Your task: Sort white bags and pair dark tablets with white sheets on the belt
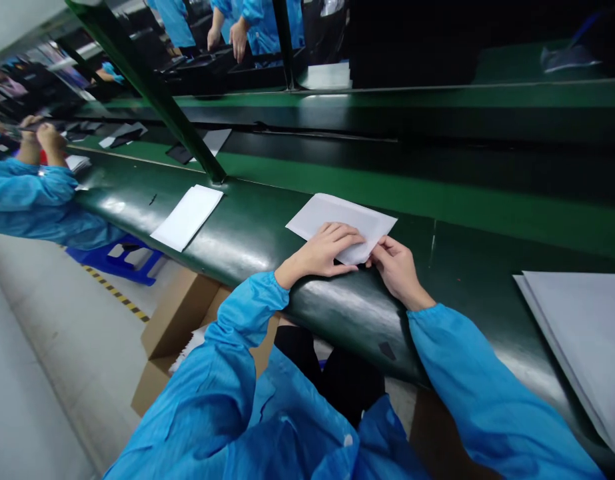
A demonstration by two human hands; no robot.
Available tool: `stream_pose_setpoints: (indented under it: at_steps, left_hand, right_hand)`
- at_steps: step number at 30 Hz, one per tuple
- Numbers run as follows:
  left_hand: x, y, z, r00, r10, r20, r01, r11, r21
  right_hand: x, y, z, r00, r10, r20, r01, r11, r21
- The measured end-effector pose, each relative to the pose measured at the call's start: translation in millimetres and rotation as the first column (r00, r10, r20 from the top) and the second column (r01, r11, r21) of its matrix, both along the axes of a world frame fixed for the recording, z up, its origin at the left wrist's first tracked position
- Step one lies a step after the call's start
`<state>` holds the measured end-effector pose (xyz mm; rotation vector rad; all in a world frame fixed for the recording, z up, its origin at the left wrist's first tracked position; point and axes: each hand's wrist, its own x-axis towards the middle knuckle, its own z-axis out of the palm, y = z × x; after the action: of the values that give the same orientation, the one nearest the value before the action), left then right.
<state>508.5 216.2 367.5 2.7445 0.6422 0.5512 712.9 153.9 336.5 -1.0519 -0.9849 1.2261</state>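
1. Head view: your left hand (323, 250) lies palm down on the near corner of a white sheet (343, 223), fingers together and pressed flat onto the paper, so it pins the sheet rather than gripping it
2. Your right hand (398, 270) meets the same sheet at its near right corner, thumb and fingertips closed on the paper's edge in a light pinch
3. The white sheet rests on the glossy green bench (267, 230), close to its rounded near edge and straight ahead of you; its far end points away towards the green belt (437, 200)
4. To your left, a second white sheet (187, 217) lies flat on the bench, well apart from your hands, just beside the foot of a slanted green post (152, 93)
5. At the far right a stack of pale sheets (582, 340) sits on the bench, apart from your right hand
6. Below the bench, a cardboard box (182, 327) stands on the floor beside your knees
7. At the left edge, a co-worker's hands (40, 140) in blue sleeves hold something too small to tell
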Motion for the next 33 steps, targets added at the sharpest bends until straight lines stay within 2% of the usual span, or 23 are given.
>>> stream_pose_setpoints:
  at_steps: [3,7,12,15,17,20,22,23,25,27,29,31,33]
  left_hand:
    - [-3,7,-3.9,0.997,0.059,-0.050,-0.058,0.998,0.020]
    - [-4,11,-9.5,0.996,0.064,-0.060,-0.060,0.996,0.066]
    - [7,7,-17.2,0.996,-0.038,-0.075,0.043,0.997,0.061]
    - [3,12,-18.5,0.997,-0.070,-0.019,0.070,0.997,0.032]
    - [-7,20,-16.9,0.996,0.012,0.084,-0.015,0.999,0.034]
    - [-28,41,-17.4,0.917,0.288,0.276,-0.300,0.954,0.004]
    - [-37,61,-22.8,0.862,0.381,0.334,-0.396,0.918,-0.025]
    - [-40,70,-26.3,0.856,0.397,0.330,-0.408,0.912,-0.038]
    - [-41,82,-31.8,0.858,0.400,0.323,-0.398,0.914,-0.073]
    - [-40,84,-33.3,0.881,0.372,0.292,-0.358,0.928,-0.104]
    - [-37,81,-30.6,0.905,0.349,0.245,-0.329,0.937,-0.119]
    - [-34,77,-25.0,0.912,0.361,0.195,-0.342,0.932,-0.123]
    - [-34,74,-18.3,0.907,0.392,0.158,-0.373,0.918,-0.134]
  right_hand:
    - [1,1,-3.0,0.994,-0.024,-0.107,0.023,1.000,-0.016]
    - [1,3,-9.1,0.974,-0.085,-0.208,0.084,0.996,-0.016]
    - [2,9,-22.2,0.950,-0.286,-0.130,0.286,0.958,-0.014]
    - [7,15,-26.9,0.923,-0.382,-0.047,0.382,0.924,0.002]
    - [14,16,-23.9,0.888,-0.460,0.029,0.459,0.888,0.026]
    - [42,4,-11.3,0.803,-0.588,0.098,0.581,0.809,0.085]
    - [75,-20,-1.0,0.711,-0.692,0.121,0.676,0.721,0.155]
    - [94,-39,3.8,0.644,-0.753,0.133,0.728,0.657,0.196]
    - [133,-86,11.5,0.471,-0.869,0.154,0.824,0.495,0.275]
    - [169,-138,14.7,0.294,-0.940,0.170,0.886,0.335,0.321]
    - [196,-183,12.7,0.167,-0.965,0.201,0.918,0.227,0.324]
    - [213,-214,5.6,0.116,-0.963,0.243,0.941,0.185,0.282]
    - [219,-234,-4.6,0.138,-0.942,0.307,0.960,0.204,0.194]
